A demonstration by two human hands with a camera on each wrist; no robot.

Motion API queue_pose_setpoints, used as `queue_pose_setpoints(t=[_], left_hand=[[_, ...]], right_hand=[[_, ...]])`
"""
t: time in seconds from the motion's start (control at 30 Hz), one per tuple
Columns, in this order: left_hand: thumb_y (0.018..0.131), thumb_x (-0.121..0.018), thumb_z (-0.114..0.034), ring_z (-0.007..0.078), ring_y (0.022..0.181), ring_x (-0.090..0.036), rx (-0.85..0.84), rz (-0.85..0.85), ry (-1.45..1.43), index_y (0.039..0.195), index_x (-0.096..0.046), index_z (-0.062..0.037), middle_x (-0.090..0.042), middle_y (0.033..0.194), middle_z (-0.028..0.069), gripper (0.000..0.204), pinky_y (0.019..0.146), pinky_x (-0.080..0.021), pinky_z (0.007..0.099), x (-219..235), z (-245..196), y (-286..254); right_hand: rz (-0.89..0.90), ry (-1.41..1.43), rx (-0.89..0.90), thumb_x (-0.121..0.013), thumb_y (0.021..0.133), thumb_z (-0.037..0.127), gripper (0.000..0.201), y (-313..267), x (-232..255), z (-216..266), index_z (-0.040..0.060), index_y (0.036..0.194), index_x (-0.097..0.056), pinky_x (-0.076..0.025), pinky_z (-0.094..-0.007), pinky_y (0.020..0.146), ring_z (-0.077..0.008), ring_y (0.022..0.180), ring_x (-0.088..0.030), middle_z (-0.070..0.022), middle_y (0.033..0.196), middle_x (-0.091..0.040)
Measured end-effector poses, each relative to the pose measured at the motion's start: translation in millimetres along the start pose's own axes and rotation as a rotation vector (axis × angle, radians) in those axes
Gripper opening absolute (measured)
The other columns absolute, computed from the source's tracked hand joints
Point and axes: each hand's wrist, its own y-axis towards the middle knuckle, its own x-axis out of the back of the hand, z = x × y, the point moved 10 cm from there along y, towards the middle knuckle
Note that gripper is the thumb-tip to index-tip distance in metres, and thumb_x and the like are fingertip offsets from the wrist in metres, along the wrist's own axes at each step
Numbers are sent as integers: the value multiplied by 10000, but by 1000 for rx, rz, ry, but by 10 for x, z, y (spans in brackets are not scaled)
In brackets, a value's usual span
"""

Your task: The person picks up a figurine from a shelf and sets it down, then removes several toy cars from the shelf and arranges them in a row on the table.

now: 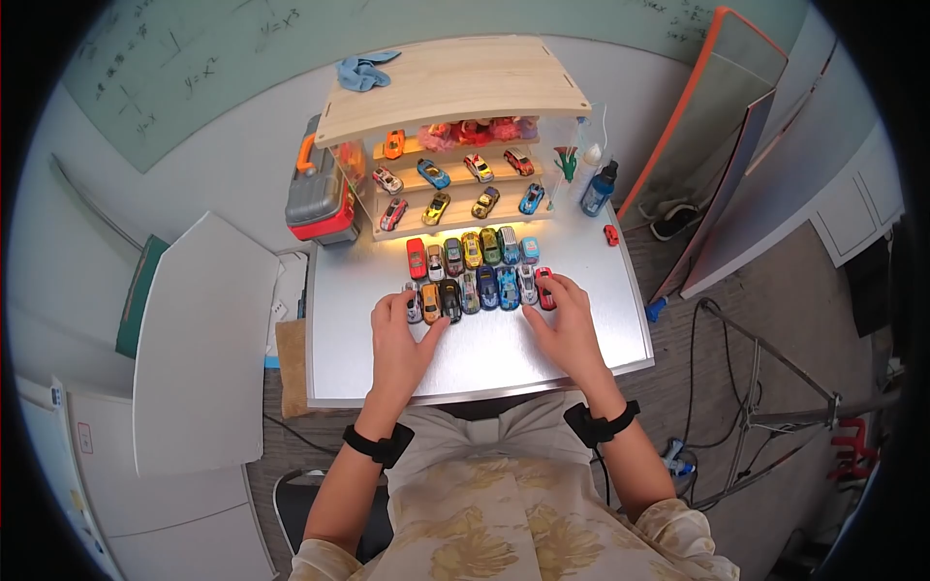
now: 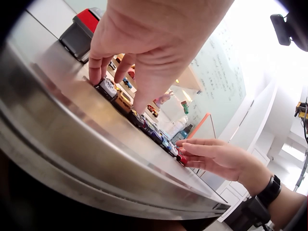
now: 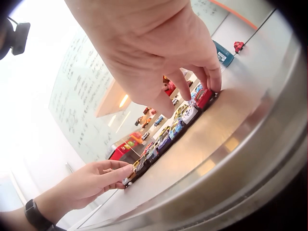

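Toy cars stand side by side in two rows on the silver table (image 1: 358,363). My left hand (image 1: 399,339) is at the left end of the front row, its fingers against the outer side of a white car (image 2: 109,88). Its thumb lies near a black car (image 1: 450,302), with an orange car (image 1: 431,302) between. At the other end, my right hand (image 1: 570,329) has its fingertips at a red car (image 3: 204,98) and its thumb near a silver-white car (image 3: 189,114). Blue cars fill the middle. Behind them stands the back row, with another red car (image 1: 417,259) on its left.
A wooden display shelf (image 1: 455,87) with more toy cars stands behind the rows, a blue cloth (image 1: 365,71) on top. A grey toolbox (image 1: 323,194) is at its left, a blue bottle (image 1: 600,189) at its right. One small red car (image 1: 611,235) sits near the right edge.
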Motion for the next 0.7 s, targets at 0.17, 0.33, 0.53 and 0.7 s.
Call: queue_pose_setpoints(t=[0.17,0.33,0.53,0.7], left_hand=[[801,-882,-255,359,1167,-543,53,41,-30,1307,-592,-5,-535,1296,189,635,996,-477,428,10,1,17],[788,-878,-251,418,1296,-446,-113,18,121,1336,-634,-91,-468,1436,189,620,1068,-430,483,32,-254,77],[795,-857,-325,422,1375,-387,-179,116,221,1370,-642,-158,-440,1516,152,636,1110,-354,550,-165,-457,18],[871,-775,-427,434,1423,-344,-220,180,318,1434,-601,-187,-416,1555,142,637,1123,-271,643,-386,-581,-81]], right_hand=[[-8,-10,18,-758,904,160,512,-14,20,-8,25,1365,-579,-455,-468,1064,-434,1282,-488,-261,1440,-468],[-18,-146,122,-768,872,126,586,51,11,188,45,1413,-559,-424,-507,1092,-474,1339,-419,-258,1533,-386],[44,-285,242,-787,854,171,622,28,-206,426,92,1430,-565,-387,-531,1114,-462,1389,-369,-213,1586,-357],[78,-368,255,-759,899,293,600,-32,-393,471,183,1455,-561,-300,-653,1117,-454,1410,-338,-171,1589,-378]])
